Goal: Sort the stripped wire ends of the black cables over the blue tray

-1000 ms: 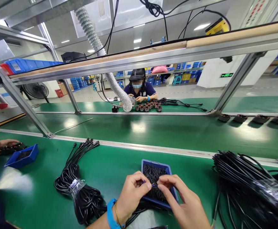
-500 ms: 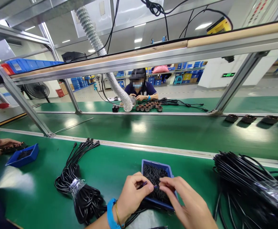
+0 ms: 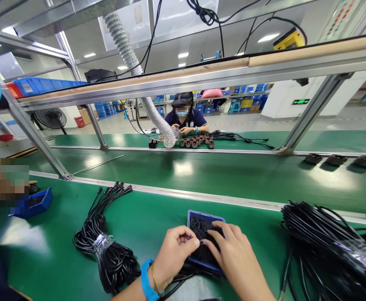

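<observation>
The left hand [image 3: 177, 250] pinches a thin wire [image 3: 190, 237]; the right hand [image 3: 236, 253], grip parted, hovers over a blue tray [image 3: 201, 215].

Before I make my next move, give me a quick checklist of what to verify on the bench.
1. Left hand has a grip: ok, thumb and fingers pinched on a thin purplish strand.
2. Right hand free: cannot tell; thumb and fingers are apart, but something tiny shows by the thumb tip.
3. Small black pieces within reach: ok, in the blue bin right by both hands.
4. Left cable bundle bound: ok, clear wrap around it.
5. Right cable bundle apart from the right hand: ok, bare green bench between.
</observation>
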Motion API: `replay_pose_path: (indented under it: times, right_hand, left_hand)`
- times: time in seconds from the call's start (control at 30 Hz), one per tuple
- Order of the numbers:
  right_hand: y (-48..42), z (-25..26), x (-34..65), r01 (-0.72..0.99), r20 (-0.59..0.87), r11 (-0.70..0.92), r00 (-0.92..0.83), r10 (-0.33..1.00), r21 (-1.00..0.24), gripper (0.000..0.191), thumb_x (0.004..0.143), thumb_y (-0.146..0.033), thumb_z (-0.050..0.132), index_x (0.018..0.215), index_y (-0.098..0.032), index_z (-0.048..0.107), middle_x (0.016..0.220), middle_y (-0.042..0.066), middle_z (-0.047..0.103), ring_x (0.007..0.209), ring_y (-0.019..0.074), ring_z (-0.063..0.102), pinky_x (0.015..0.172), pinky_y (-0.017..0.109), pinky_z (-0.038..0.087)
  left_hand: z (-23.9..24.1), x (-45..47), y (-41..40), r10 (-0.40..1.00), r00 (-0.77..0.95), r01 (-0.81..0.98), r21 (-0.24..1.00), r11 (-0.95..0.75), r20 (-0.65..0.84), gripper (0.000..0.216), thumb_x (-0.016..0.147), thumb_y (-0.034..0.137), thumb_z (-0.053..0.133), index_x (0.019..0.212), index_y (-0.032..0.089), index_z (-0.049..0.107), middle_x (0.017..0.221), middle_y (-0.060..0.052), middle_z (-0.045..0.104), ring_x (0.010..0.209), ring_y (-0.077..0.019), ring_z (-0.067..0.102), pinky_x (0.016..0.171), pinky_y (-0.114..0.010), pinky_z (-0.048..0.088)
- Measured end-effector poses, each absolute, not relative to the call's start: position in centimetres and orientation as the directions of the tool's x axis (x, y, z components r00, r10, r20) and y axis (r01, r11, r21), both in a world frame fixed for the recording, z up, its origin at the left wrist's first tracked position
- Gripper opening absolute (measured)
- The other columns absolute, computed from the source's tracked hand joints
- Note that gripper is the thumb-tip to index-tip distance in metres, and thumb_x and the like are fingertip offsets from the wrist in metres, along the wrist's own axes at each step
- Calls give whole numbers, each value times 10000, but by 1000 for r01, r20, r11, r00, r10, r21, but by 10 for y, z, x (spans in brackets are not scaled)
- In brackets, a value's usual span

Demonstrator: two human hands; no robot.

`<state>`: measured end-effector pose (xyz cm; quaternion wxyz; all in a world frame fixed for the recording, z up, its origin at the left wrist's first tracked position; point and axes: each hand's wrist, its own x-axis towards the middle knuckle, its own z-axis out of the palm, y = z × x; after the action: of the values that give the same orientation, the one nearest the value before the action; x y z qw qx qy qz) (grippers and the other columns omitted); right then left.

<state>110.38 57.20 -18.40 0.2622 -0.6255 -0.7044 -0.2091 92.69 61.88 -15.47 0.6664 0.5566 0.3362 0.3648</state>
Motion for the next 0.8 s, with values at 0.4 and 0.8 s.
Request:
replay_pose_path:
  times: [0.4, 0.8]
  right_hand:
    - [565, -171, 1101, 821, 635, 281, 124, 762, -497, 192, 971, -334, 500, 948, -228, 658, 829, 32, 706, 733, 178, 677, 660, 273, 558]
    - [557, -146, 1087, 678, 691, 452, 116, 714, -580, 70, 900, -232, 621, 877, -253, 683, 755, -22, 686, 666, 109, 674, 648, 147, 524]
  left_hand:
    - [-153, 927, 618, 853, 512, -62, 986, 157, -104, 191, 693, 335, 644, 698, 157, 575, 585, 40, 447, 572, -101, 386, 555, -242, 285]
    - [-153, 927, 618, 844, 526, -63, 985, 159, -103, 233, 676, 361, 675, 698, 147, 583, 601, 33, 452, 592, -106, 373, 566, -249, 274]
